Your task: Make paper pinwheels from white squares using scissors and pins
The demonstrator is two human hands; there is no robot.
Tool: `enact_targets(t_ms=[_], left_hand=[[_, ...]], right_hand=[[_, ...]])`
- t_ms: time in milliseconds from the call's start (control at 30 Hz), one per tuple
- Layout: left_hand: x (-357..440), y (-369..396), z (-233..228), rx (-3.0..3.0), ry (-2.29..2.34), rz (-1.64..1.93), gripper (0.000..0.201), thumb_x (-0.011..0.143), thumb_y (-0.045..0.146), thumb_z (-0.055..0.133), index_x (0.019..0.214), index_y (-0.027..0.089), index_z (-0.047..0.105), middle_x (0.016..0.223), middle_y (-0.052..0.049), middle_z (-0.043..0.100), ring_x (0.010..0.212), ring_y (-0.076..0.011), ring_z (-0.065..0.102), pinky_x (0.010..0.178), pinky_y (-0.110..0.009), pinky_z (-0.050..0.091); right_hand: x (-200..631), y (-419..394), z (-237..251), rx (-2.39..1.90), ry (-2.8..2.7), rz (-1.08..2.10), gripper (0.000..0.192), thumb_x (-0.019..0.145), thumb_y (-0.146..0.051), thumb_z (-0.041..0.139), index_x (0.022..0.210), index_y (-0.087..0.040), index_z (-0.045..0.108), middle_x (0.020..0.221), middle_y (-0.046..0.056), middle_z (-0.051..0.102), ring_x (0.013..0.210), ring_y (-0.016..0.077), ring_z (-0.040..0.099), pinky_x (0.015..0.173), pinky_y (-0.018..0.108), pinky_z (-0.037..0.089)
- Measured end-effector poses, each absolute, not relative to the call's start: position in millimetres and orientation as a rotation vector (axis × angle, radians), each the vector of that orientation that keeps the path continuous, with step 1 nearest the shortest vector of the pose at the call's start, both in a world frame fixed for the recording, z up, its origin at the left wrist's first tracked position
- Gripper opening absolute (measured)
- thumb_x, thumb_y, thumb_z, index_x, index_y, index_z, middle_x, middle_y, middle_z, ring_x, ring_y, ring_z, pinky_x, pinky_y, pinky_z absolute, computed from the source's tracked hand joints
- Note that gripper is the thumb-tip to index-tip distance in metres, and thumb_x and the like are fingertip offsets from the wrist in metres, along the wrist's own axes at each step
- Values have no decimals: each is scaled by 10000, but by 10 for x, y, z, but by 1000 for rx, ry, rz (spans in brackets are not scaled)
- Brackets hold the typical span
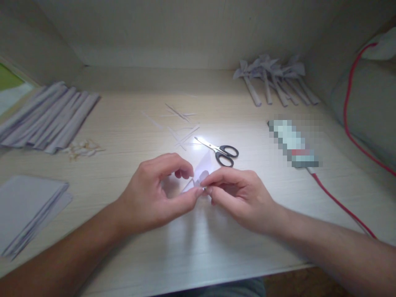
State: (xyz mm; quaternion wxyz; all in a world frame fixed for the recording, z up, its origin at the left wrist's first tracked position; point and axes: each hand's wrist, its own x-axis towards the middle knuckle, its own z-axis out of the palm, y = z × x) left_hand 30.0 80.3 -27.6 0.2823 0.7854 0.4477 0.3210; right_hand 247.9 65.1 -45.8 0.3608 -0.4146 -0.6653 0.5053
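Note:
A small white paper pinwheel [206, 165], its corners bent in toward the middle, is between my two hands above the table. My left hand [154, 192] holds its left side, with the thumb against the centre and the index finger curled above. My right hand [244, 192] pinches the centre between thumb and forefinger. Whether a small fastener is between those fingertips, I cannot tell. Just behind the paper lie scissors [218, 152] with black handles, their blades pointing to the back left.
Thin paper strips [182, 132] lie behind the scissors. Rolled paper sticks [55, 117], small pale pieces [83, 149] and folded sheets [34, 210] are at left. Several pinwheels on sticks [272, 78] lie back right. A blurred phone [292, 142] with a red cable [340, 202] is at right.

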Motion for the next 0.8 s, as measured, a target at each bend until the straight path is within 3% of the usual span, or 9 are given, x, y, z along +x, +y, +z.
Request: enact_targets(t_ms=[267,500,700,800], left_hand=[[293,825,-326,1984,1395,816,77,866,225,661,823,219,725,703,36,677,611,-125,598,541,-238,429],[288,835,-431,2153,1396,911,74,860,187,686,923,221,708,804,10,693,725,-149,636,676,-282,490],[304,794,-503,2295,1297,1156,315,845,115,703,1111,224,577,938,-11,670,806,-162,663,771,-317,560],[298,803,-555,2442,1129,1255,350,818,52,710,1099,216,581,918,-16,687,798,-167,668,759,-325,560]], right_hand=[[2505,619,-429,-1092,-1842,1184,160,902,-160,642,991,-191,771,877,33,793,762,176,718,709,300,547],[2479,637,-370,-1157,-1572,1485,102,865,-199,686,917,-194,773,758,16,757,613,144,670,569,259,523],[2487,738,-332,-1160,-1282,1736,60,823,-156,707,858,-166,753,765,21,787,480,97,641,496,213,529],[2515,777,-333,-1142,-1234,1777,60,833,-142,701,862,-165,749,766,15,795,450,83,644,466,185,504]])
